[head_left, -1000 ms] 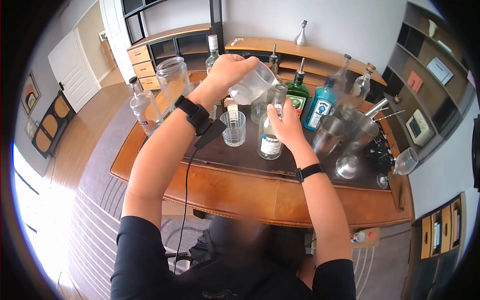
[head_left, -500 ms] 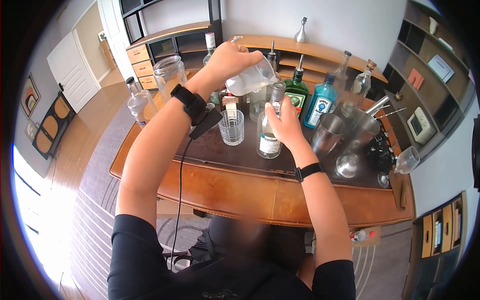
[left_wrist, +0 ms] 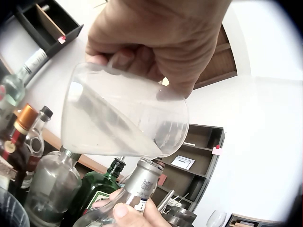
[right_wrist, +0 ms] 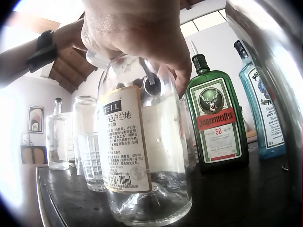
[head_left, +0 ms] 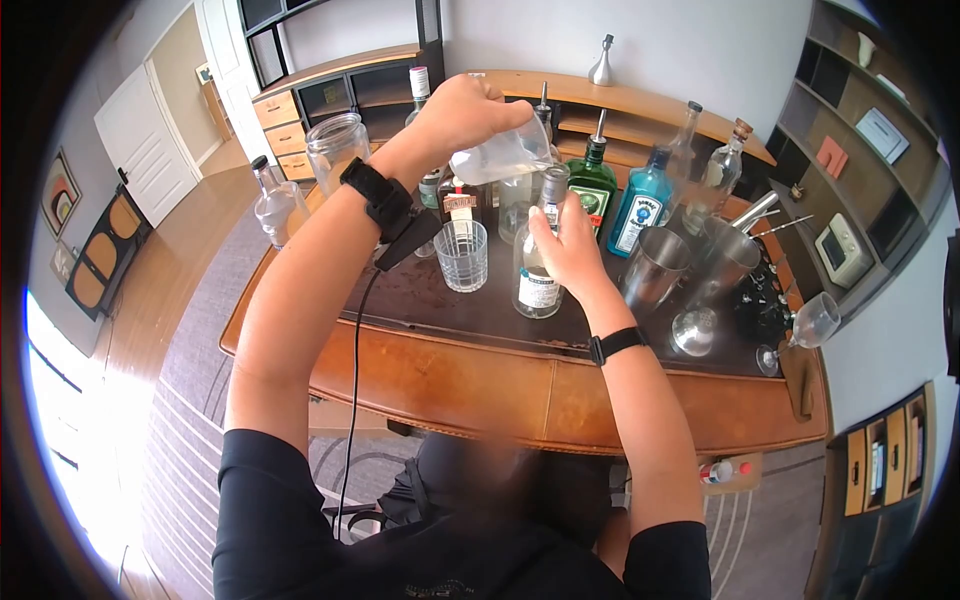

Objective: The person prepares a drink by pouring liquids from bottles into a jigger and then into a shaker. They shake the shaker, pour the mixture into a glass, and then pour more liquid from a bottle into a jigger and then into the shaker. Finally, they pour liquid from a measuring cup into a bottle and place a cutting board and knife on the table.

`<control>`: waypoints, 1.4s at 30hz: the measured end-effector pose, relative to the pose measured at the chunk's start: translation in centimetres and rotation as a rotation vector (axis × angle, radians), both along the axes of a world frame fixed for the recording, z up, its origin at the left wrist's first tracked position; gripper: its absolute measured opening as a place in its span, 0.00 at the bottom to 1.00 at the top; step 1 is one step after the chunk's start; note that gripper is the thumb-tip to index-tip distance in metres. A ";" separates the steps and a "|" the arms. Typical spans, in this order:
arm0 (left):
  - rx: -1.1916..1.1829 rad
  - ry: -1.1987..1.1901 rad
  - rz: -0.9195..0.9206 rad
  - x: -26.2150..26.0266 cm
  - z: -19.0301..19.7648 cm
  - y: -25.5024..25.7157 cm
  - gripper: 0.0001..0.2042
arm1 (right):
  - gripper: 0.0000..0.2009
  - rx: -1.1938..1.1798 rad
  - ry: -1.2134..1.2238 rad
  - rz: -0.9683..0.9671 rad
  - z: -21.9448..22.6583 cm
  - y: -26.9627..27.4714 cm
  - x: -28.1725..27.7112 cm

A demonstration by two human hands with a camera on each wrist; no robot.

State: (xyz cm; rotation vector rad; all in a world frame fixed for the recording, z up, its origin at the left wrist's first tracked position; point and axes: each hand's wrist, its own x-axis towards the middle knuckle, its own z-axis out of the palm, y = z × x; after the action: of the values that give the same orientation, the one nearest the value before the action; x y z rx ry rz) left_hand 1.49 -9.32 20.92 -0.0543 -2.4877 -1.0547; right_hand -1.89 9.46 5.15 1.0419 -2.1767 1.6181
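My left hand (head_left: 470, 115) grips a clear plastic cup (left_wrist: 118, 113) from above and holds it tipped on its side. Cloudy pale liquid lies slanted inside, reaching the cup's lip, which is right at the mouth of a clear glass bottle (right_wrist: 165, 137). That bottle stands upright on the dark table top, and my right hand (head_left: 572, 245) holds it round the neck. A silver collar (left_wrist: 142, 177) wraps the neck, and a printed label (right_wrist: 125, 142) covers one side. Clear liquid shows within the bottle. A cut-glass tumbler (head_left: 462, 258) stands to its left.
Behind the bottle are a green Jägermeister bottle (head_left: 592, 185) and a blue gin bottle (head_left: 640, 210). Steel shaker tins (head_left: 657, 268) and a wine glass (head_left: 813, 322) stand to the right. A large glass jar (head_left: 337, 150) is at the left. A cable (head_left: 355, 400) hangs from my left wrist.
My left hand has risen slightly and shifted a little left, tipping the cup further, its lip staying by the bottle's mouth. The right hand keeps its hold on the bottle.
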 end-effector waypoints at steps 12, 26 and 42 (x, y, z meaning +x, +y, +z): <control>0.001 0.046 -0.032 0.1 0.3 0.7 0.16 | 0.17 -0.048 0.067 -0.030 -0.8 -0.3 -0.6; -0.025 0.034 -0.017 -0.3 0.5 0.7 0.18 | 0.19 -0.034 0.057 -0.028 -1.2 -0.3 -0.9; -0.084 0.032 0.001 0.0 1.1 1.4 0.19 | 0.17 -0.086 0.071 -0.027 -0.7 -0.3 -0.3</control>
State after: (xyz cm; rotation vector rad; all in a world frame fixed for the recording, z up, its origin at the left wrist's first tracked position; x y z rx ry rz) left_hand 1.53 -7.90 22.06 -0.0941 -2.5016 -0.9413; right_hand -2.21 9.11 4.47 1.0246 -2.0483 1.6226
